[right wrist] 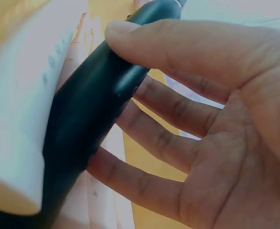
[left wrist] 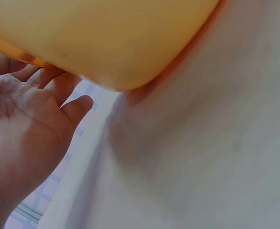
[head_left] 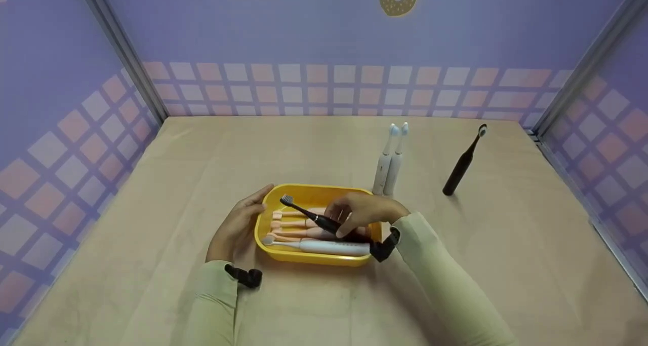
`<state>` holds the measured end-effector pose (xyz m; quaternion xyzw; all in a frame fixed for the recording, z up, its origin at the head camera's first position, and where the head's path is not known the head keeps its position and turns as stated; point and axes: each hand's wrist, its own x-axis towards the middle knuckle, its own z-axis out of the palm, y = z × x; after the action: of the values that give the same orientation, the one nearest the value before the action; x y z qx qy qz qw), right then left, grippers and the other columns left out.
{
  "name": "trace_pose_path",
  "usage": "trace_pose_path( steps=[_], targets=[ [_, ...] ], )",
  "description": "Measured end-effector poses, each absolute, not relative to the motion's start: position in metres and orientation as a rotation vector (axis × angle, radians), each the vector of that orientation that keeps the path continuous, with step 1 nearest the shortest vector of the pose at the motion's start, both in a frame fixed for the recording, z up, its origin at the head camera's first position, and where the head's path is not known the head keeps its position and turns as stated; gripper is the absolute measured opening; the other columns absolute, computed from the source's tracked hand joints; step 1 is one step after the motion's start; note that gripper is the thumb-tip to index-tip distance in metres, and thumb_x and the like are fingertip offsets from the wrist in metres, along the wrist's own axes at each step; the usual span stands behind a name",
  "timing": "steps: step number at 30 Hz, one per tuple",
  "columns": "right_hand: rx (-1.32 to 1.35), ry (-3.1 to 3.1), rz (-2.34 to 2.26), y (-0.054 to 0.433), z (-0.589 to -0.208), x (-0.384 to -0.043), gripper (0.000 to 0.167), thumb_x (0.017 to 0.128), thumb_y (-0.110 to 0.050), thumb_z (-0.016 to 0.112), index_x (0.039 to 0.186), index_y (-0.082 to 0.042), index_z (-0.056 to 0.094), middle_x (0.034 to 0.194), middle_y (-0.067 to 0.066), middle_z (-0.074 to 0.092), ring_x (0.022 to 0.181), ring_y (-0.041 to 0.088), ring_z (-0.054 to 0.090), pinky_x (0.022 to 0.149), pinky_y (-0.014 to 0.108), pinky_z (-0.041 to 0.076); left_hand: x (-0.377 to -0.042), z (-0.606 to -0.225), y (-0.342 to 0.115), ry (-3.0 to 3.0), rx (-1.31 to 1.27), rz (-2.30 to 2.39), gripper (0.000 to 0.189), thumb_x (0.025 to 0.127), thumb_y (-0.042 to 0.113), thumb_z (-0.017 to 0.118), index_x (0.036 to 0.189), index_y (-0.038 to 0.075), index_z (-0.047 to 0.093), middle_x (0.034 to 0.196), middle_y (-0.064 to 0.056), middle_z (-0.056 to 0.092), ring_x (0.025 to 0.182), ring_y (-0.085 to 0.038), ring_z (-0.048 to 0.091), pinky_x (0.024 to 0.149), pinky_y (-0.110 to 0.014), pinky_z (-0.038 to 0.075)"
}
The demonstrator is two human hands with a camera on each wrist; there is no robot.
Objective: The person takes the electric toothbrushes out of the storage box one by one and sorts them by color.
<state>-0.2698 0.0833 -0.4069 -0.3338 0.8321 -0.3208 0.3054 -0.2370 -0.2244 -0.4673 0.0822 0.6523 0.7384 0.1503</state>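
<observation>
Yellow tray (head_left: 314,258) holds toothbrushes (head_left: 334,247); left fingers (left wrist: 77,109) grip it, right fingers (right wrist: 142,179) a black toothbrush (head_left: 324,222).

Small tabletop booth (head_left: 228,148), metal corner posts (head_left: 121,47), donut-print walls (head_left: 324,37)

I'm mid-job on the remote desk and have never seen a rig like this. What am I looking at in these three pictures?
There's no machine here: a person works with bare hands. The wide picture comes from a camera on the head, looking down; the two close ones come from cameras on the left and right wrists.

The left hand rests against the left end of a yellow tray on the table. The right hand holds a black toothbrush by its handle. In the tray lie a white toothbrush and several pink ones. Two white toothbrushes stand behind the right hand, and another black one stands farther right.
</observation>
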Motion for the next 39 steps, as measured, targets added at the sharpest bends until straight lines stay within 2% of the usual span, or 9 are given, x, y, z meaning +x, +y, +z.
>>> trace_pose_path(
  steps=[9,16,18,20,29,34,39],
  targets=[
    [-0.835,2.214,-0.962,0.09,-0.408,-0.27,0.036,0.077,-0.011,0.077,0.11,-0.017,0.064,0.101,-0.001,0.067,0.095,0.015,0.062,0.078,0.027,0.052,-0.237,-0.467,-0.222,1.857,0.22,2.154,0.059,0.097,-0.001,0.035,0.153,0.005,0.021,0.161,-0.009,0.016,0.148,-0.024,0.017,0.119,-0.038,0.022],
    [-0.879,2.228,-1.041,0.094,-0.409,-0.27,0.036,0.077,-0.014,0.078,0.11,-0.014,0.064,0.102,0.002,0.067,0.094,0.015,0.062,0.069,0.025,0.052,-0.236,-0.468,-0.223,1.841,0.222,2.171,0.059,0.096,-0.002,0.034,0.153,0.003,0.02,0.161,-0.011,0.018,0.148,-0.025,0.019,0.119,-0.039,0.022],
    [-0.882,2.234,-1.074,0.095,-0.408,-0.27,0.037,0.077,-0.015,0.079,0.111,-0.013,0.064,0.103,0.003,0.067,0.094,0.016,0.062,0.072,0.026,0.053,-0.236,-0.468,-0.223,1.844,0.229,2.168,0.059,0.096,-0.003,0.034,0.153,0.003,0.02,0.161,-0.011,0.018,0.148,-0.025,0.018,0.119,-0.039,0.022],
    [-0.89,2.242,-1.109,0.096,-0.407,-0.27,0.039,0.077,-0.015,0.079,0.112,-0.011,0.064,0.104,0.004,0.067,0.096,0.017,0.062,0.081,0.028,0.053,-0.236,-0.467,-0.223,1.843,0.223,2.167,0.059,0.096,-0.003,0.034,0.153,0.003,0.02,0.161,-0.011,0.018,0.148,-0.025,0.019,0.119,-0.039,0.022],
    [-0.904,2.258,-1.223,0.1,-0.404,-0.268,0.038,0.077,-0.009,0.078,0.112,-0.009,0.063,0.105,0.008,0.067,0.097,0.021,0.062,0.097,0.05,0.048,-0.236,-0.466,-0.223,1.874,0.187,2.146,0.06,0.095,-0.004,0.032,0.153,0.005,0.023,0.16,-0.01,0.02,0.147,-0.025,0.022,0.118,-0.039,0.025],
    [-0.903,2.258,-1.315,0.102,-0.402,-0.267,0.04,0.077,-0.01,0.078,0.113,-0.009,0.062,0.106,0.008,0.067,0.098,0.021,0.062,0.099,0.054,0.046,-0.236,-0.466,-0.222,1.888,0.168,2.143,0.057,0.096,-0.002,0.033,0.153,0.006,0.026,0.16,-0.007,0.021,0.147,-0.022,0.021,0.118,-0.037,0.024],
    [-0.972,2.29,-1.415,0.106,-0.399,-0.266,0.04,0.077,-0.013,0.079,0.113,-0.007,0.062,0.106,0.009,0.067,0.097,0.021,0.063,0.096,0.049,0.049,-0.235,-0.464,-0.221,1.865,0.146,2.158,0.057,0.096,-0.001,0.034,0.153,0.008,0.027,0.16,-0.005,0.023,0.146,-0.021,0.024,0.117,-0.036,0.027]
  ],
)
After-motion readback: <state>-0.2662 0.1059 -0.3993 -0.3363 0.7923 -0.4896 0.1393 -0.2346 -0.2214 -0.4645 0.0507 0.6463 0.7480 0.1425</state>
